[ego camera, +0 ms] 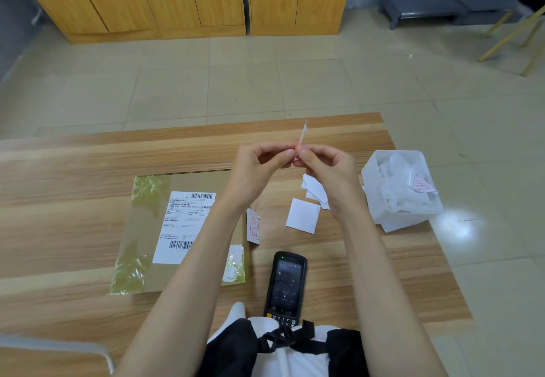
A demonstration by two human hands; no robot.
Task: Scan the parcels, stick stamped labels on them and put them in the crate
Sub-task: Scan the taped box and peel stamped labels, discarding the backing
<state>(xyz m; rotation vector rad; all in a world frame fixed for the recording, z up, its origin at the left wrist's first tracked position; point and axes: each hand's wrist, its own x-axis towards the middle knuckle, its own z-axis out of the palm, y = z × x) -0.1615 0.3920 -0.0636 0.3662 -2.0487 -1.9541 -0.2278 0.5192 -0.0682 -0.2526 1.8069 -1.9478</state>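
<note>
Above the middle of the counter (73,217), I see a small white label (303,132) pinched edge-on between both hands, its thin strip sticking up past the fingertips. My left hand (259,167) has its grip closed on the label from the left, and my right hand (327,167) has its grip closed on it from the right, thumbs and forefingers meeting at the paper. Below and to the left lies the flat brown parcel (177,229), taped at its ends, with a white shipping sheet (184,226) and barcodes on top. Just beside its right edge sits a red-stamped label (253,227), then a blank white square (303,219), with a loose pile of more blanks (314,190) under my right wrist. Near me, the handheld scanner (285,285) rests screen-up. At the right edge stands a white bin (401,190) full of crumpled backing paper.
</note>
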